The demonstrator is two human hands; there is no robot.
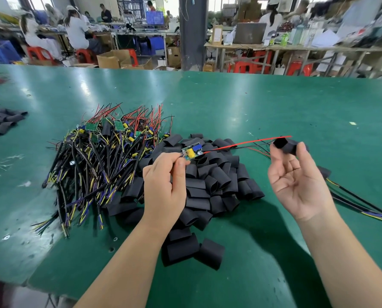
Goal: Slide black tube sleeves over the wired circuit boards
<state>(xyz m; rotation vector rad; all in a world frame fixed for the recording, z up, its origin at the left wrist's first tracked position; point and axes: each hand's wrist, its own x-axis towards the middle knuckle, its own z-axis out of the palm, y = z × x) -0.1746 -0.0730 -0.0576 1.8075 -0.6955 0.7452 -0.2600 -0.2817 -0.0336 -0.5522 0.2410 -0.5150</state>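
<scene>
Right, both hands are up over the table (263,103), well apart, each w/ its own piece. Left hand (163,185) has thumb & forefinger pinched on the near end of a board (192,150). The board sticks out just past the fingertips, up & to the right, green w/ a blue part & a yellow part on it. Right hand (297,181) shows its palm, thumb & forefinger nipping a sleeve (285,145) at the top, other fingers loose & half-curled on nothing. Sleeve's open mouth faces left, toward the board.

Red wire (248,142) runs from the board across the gap btwn the hands, tip showing just above the sleeve. A thin black wire (252,146) runs alongside it toward the sleeve mouth. Can't tell if either is inside the sleeve. Board itself is well clear of the sleeve, not covered.

Under & btwn the hands is the sleeve pile (208,181), flat black tubes heaped up, a few strays nearer the table edge. Touching it on the left is the board pile (101,156), a tangle of black/yellow/purple leads w/ red wires fanning out at the far side. Past the right hand some leads (359,200) lie on the table. More sleeves (1,123) sit at the far left edge. Bkgd: people (78,32) seated at benches, blurred.
</scene>
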